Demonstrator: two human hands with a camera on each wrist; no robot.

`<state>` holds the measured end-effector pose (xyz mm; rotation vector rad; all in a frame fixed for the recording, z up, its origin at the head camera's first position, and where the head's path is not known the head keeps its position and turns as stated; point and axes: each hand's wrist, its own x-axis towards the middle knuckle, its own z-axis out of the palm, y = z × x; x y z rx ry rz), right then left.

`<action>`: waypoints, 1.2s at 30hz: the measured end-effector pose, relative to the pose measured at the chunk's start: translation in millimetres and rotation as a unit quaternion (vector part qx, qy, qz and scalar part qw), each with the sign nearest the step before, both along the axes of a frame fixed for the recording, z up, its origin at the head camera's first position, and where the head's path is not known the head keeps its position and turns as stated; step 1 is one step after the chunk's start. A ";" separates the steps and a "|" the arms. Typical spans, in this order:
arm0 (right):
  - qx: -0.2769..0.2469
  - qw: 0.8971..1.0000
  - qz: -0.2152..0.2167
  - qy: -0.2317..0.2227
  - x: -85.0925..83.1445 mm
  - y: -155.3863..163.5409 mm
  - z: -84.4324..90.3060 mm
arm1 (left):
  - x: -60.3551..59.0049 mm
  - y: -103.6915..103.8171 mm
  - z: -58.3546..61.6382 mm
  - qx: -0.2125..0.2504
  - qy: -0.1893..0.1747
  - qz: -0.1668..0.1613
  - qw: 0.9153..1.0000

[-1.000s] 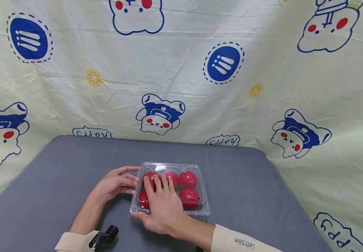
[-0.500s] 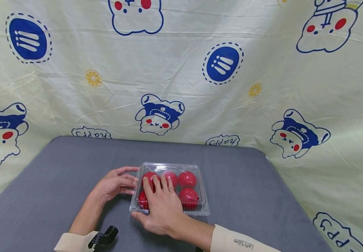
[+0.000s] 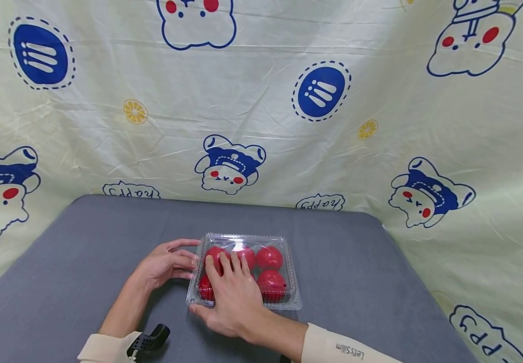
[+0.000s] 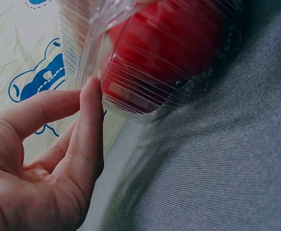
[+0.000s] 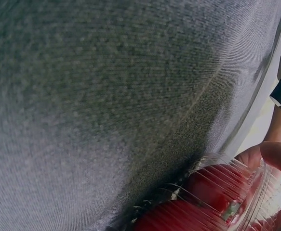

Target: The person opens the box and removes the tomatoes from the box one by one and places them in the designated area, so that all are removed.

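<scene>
A clear plastic clamshell box [image 3: 288,285] with several red tomatoes [image 3: 270,258] sits on the grey table [image 3: 356,272], near its front middle. My right hand [image 3: 225,287] lies flat on the left half of the lid, fingers straight, with the thumb at the front left corner. My left hand [image 3: 180,261] rests on the table beside the box, its relaxed fingertips touching the left wall. In the left wrist view those fingers [image 4: 89,125] meet the ribbed box [image 4: 169,57]. The right wrist view shows the box [image 5: 212,202] from below the palm, with the thumb [image 5: 280,156] at its rim.
A pale printed cloth [image 3: 261,126] hangs behind the table and drapes down its right side [image 3: 447,262]. A black strap clip [image 3: 150,339] sits at my left wrist. Grey tabletop extends left, right and behind the box.
</scene>
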<state>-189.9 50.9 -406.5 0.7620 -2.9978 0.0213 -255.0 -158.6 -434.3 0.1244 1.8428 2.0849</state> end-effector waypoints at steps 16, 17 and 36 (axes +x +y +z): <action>-0.001 1.000 0.004 0.003 1.8 1.0 0.6 | 0.1 1.3 1.9 0.003 -0.007 0.006 1.000; -0.001 1.000 0.004 0.002 1.7 0.8 0.6 | 0.3 1.3 2.1 0.005 -0.007 0.006 1.000; 0.007 1.000 0.002 -0.003 -0.6 0.5 -0.6 | 0.1 2.1 2.5 0.004 -0.013 0.010 1.000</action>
